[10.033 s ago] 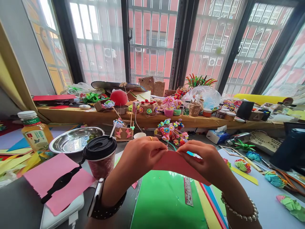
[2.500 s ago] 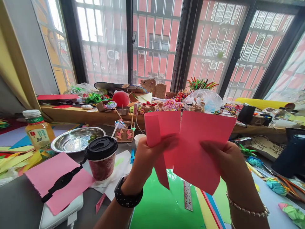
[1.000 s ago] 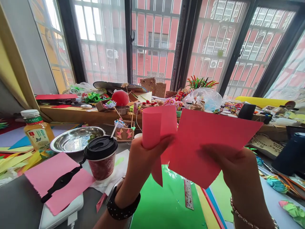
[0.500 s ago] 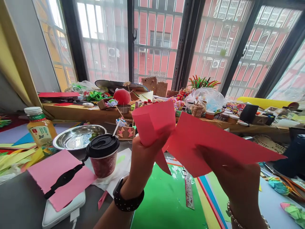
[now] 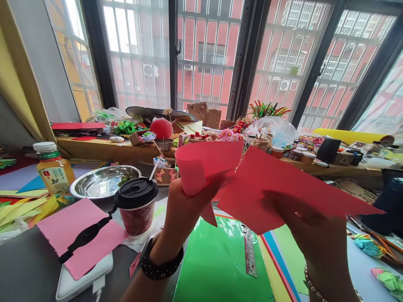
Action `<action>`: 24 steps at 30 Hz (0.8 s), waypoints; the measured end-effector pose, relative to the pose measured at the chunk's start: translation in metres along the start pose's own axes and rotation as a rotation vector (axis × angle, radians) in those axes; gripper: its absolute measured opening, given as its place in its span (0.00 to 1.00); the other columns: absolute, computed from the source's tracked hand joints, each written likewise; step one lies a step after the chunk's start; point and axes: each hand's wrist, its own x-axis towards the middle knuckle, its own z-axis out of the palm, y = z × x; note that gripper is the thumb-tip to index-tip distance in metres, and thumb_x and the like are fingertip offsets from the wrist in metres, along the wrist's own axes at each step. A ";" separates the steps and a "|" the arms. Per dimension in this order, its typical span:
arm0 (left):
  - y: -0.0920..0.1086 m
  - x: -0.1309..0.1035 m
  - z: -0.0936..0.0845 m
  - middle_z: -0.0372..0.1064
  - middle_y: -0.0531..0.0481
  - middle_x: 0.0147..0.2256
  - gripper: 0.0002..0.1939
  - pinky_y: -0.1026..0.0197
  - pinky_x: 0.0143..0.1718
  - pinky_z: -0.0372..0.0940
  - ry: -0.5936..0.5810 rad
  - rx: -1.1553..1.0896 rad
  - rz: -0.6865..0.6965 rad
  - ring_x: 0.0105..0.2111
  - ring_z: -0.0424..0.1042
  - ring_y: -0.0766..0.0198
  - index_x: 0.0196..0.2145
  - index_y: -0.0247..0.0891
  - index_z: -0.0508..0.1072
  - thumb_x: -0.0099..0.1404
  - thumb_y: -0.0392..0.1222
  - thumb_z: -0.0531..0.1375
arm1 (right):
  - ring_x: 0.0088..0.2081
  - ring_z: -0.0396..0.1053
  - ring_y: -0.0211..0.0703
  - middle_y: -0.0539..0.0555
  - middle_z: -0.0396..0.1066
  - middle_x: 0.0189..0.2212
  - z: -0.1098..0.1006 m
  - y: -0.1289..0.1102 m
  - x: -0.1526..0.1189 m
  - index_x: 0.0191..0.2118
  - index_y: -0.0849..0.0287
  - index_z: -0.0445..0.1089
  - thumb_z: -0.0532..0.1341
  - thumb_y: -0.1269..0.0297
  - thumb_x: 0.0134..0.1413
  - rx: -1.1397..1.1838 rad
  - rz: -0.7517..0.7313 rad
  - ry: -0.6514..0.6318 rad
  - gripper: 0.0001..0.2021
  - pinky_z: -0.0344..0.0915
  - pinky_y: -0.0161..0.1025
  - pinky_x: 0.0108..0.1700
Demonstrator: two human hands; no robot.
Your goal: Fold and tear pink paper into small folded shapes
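Observation:
Red paper is raised in front of me above the table. My left hand [image 5: 193, 199] grips its left part [image 5: 210, 155], which curls over at the outer edge. My right hand [image 5: 310, 226] pinches the flatter right part [image 5: 283, 184], which runs to a point at the far right. A split runs down from the top edge between the two parts. Whether they still join lower down is hidden by my left thumb. Under the hands lies a glossy green sheet [image 5: 217, 260] with a small ruler [image 5: 250, 253] on it.
To the left stand a lidded paper cup [image 5: 137, 214], a metal plate [image 5: 91, 184] with green fruit, and a juice bottle [image 5: 53, 167]. Pink paper [image 5: 80, 230] rests over a white power bank [image 5: 85, 281]. Craft items crowd the window ledge [image 5: 94, 149]. Crumpled paper pieces [image 5: 390, 281] lie right.
My left hand has moved slightly left and down with its part of the red paper. The right part has shifted a little rightward. The gap at the top edge is wider.

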 end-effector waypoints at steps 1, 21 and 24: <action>0.000 0.000 0.000 0.63 0.57 0.13 0.09 0.66 0.20 0.63 -0.007 0.025 0.007 0.19 0.65 0.66 0.11 0.37 0.69 0.41 0.35 0.66 | 0.25 0.71 0.46 0.48 0.75 0.20 0.000 -0.001 -0.001 0.22 0.52 0.75 0.63 0.66 0.38 0.004 0.008 0.005 0.03 0.68 0.38 0.29; 0.006 -0.007 0.007 0.74 0.53 0.22 0.04 0.65 0.26 0.69 -0.072 -0.105 -0.089 0.25 0.73 0.61 0.21 0.38 0.77 0.42 0.36 0.67 | 0.20 0.68 0.40 0.49 0.73 0.17 0.003 0.007 0.010 0.20 0.54 0.75 0.71 0.65 0.24 0.565 0.483 -0.037 0.08 0.66 0.32 0.19; 0.004 -0.008 0.005 0.75 0.55 0.24 0.04 0.67 0.28 0.70 -0.139 -0.137 -0.096 0.27 0.73 0.63 0.23 0.41 0.78 0.45 0.36 0.66 | 0.20 0.68 0.39 0.50 0.74 0.18 0.003 0.005 0.010 0.20 0.55 0.75 0.71 0.65 0.23 0.572 0.523 -0.034 0.08 0.67 0.31 0.19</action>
